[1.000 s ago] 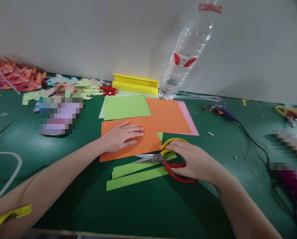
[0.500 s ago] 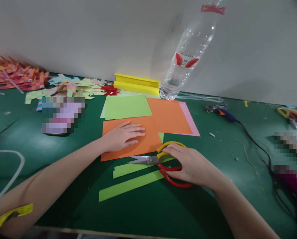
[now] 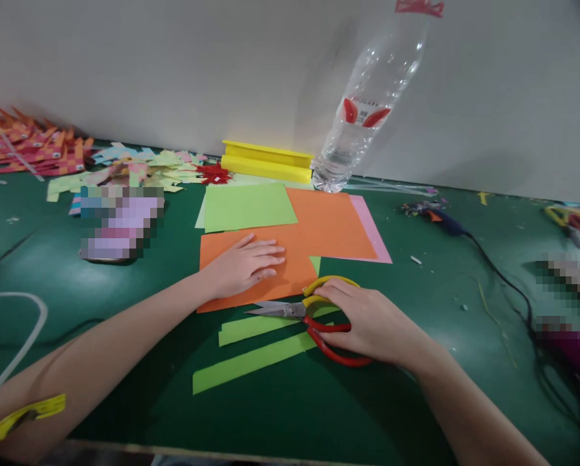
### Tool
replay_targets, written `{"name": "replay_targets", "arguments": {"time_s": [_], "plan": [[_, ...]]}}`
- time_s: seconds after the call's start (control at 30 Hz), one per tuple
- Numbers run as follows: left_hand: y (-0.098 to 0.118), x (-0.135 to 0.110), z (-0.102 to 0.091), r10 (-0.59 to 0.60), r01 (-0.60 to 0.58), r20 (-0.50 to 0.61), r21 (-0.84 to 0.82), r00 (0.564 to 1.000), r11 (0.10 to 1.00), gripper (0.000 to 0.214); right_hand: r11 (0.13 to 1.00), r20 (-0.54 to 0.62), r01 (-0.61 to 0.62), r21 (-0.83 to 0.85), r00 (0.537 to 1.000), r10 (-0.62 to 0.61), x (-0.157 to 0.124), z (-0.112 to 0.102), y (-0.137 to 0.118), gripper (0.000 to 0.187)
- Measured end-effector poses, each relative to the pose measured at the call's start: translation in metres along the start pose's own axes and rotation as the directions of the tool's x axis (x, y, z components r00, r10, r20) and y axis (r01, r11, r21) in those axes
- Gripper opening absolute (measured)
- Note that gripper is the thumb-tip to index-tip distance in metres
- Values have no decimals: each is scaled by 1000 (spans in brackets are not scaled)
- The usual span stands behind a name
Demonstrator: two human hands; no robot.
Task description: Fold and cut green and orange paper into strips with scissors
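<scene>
My left hand [image 3: 244, 264] lies flat, fingers stretched out, on an orange paper sheet [image 3: 319, 226] on the green table [image 3: 294, 414]. My right hand [image 3: 368, 320] rests over the handles of a pair of scissors [image 3: 309, 314], one handle yellow and one red, blades closed and pointing left. Its fingers curl round the handles. Two light green paper strips [image 3: 256, 359] lie just in front of the scissors. A green sheet [image 3: 248, 206] and a pink sheet [image 3: 375, 236] overlap the orange one.
A clear plastic bottle [image 3: 368, 103] leans at the wall beside a yellow folded paper [image 3: 265, 162]. Piles of coloured paper pieces [image 3: 125, 169] sit at the back left. A glue gun with black cable [image 3: 440, 220] lies to the right. A white tube [image 3: 22, 330] curves at the left.
The scissors and my right hand slid a little to the left. The nearer green strip shifted left and toward me, apart from the other. My left hand stayed flat on the orange sheet.
</scene>
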State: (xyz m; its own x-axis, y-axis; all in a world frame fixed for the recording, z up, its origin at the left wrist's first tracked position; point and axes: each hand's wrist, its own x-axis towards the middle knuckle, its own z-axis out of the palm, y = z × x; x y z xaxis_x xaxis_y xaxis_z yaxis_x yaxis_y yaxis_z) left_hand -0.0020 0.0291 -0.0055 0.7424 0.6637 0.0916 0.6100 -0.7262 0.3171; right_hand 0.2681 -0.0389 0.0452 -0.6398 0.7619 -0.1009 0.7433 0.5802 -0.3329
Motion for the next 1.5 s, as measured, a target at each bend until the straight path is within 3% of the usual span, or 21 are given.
{"name": "replay_targets", "arguments": {"time_s": [0.27, 0.33, 0.43, 0.5, 0.8, 1.1, 1.5], "plan": [[12, 2, 2, 9, -9, 5, 16, 1000, 1000, 49, 1000, -8, 4, 12, 1000, -4, -2, -4, 8, 37], [12, 0, -5, 33, -33, -67, -8, 997, 999, 48, 1000, -3, -1, 18, 1000, 1, -3, -5, 10, 36], [5, -4, -16, -40, 26, -256, -58, 966, 998, 46, 1000, 7, -6, 26, 1000, 6, -3, -5, 11, 36], [-3, -7, -20, -61, 53, -292, -35, 954, 998, 40, 1000, 14, -11, 28, 1000, 10, -2, -4, 10, 36], [-6, -2, -7, -23, 30, -125, 51, 992, 998, 39, 999, 13, -26, 38, 1000, 26, 4, 1, -5, 42], [-9, 0, -1, -37, 41, -67, 66, 997, 997, 43, 998, 31, -66, 10, 997, 66, 10, 6, -21, 43], [-10, 0, 0, -27, 34, -78, 84, 997, 996, 42, 999, 32, -32, 15, 999, 32, 11, 6, -23, 45]]}}
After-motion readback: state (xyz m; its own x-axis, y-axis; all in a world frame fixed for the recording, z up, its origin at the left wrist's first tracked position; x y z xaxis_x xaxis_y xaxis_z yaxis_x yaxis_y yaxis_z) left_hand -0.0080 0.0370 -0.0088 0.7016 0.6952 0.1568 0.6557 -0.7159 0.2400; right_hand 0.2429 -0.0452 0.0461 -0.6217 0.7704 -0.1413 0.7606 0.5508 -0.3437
